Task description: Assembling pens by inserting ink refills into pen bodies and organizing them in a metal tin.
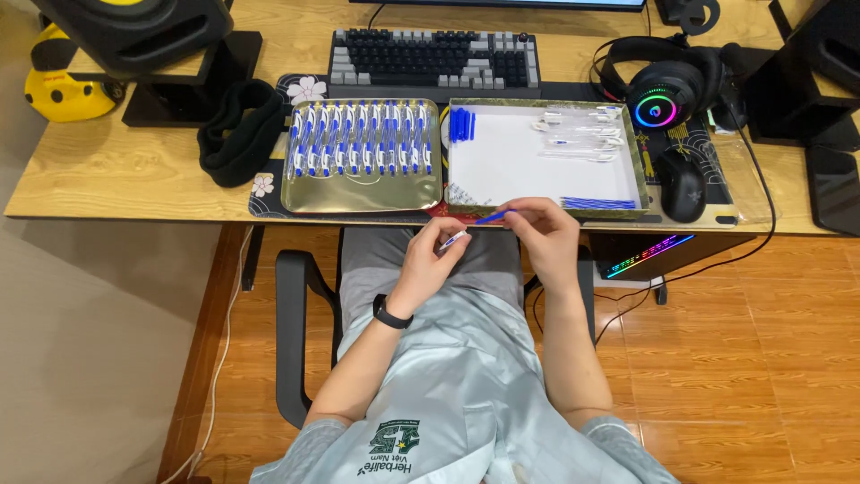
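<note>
1. A wooden desk [134, 170] carries a gold tray [363, 199] of finished pens and a white-lined tray [528, 166] of parts.
2. The left hand [434, 260] pinches a clear pen barrel [453, 239] above the lap.
3. The right hand [546, 229] pinches a blue refill [494, 216], just beside the barrel.
4. Held off the desk, either piece could slip and fall to the floor.

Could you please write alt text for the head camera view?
A seated person's left hand holds a pen barrel while the right hand brings a blue refill to it, before a desk with a tray of finished pens and a parts tray.
</note>
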